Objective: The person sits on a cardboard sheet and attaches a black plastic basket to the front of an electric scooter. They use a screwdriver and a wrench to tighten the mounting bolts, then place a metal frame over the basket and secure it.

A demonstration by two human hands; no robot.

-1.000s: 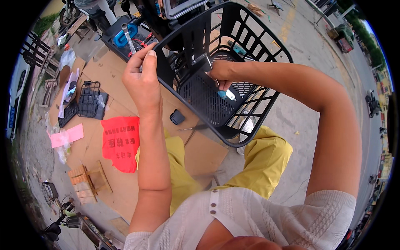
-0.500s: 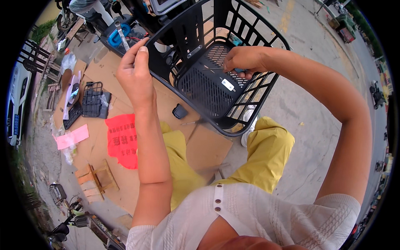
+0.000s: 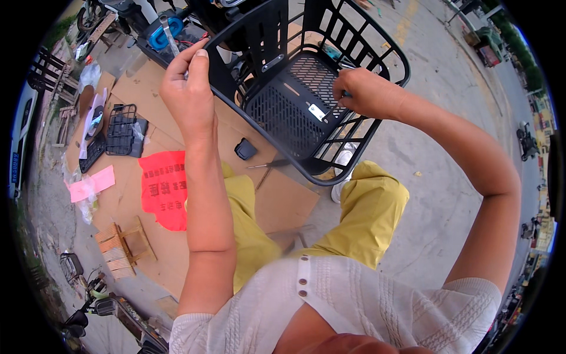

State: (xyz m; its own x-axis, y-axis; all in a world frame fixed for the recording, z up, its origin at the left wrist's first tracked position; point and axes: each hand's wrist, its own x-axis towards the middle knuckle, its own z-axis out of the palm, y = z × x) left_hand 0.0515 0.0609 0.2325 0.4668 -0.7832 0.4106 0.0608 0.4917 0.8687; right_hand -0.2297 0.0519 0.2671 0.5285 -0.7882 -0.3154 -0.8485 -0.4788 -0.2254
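A black plastic basket (image 3: 386,56) with slotted walls is tilted toward me, above my knees in yellow trousers. My left hand (image 3: 187,88) is at the outside of its left wall, fingers pinched on a thin silver wrench (image 3: 167,30) that points up. My right hand (image 3: 367,92) reaches inside the basket near the right wall, closed on a small blue-handled tool (image 3: 345,94) that is mostly hidden by the fingers. A small metal plate (image 3: 317,111) lies on the perforated basket floor just left of that hand.
Flattened cardboard (image 3: 283,203) covers the ground, with a red printed sheet (image 3: 162,186), a pink sheet (image 3: 91,183), a small black part (image 3: 245,148) and a second, smaller black basket (image 3: 121,131). A low wooden stool (image 3: 121,248) stands lower left. Concrete pavement lies to the right.
My right hand has moved from the middle of the basket floor to its right side. The left hand stays at the left wall with the wrench.
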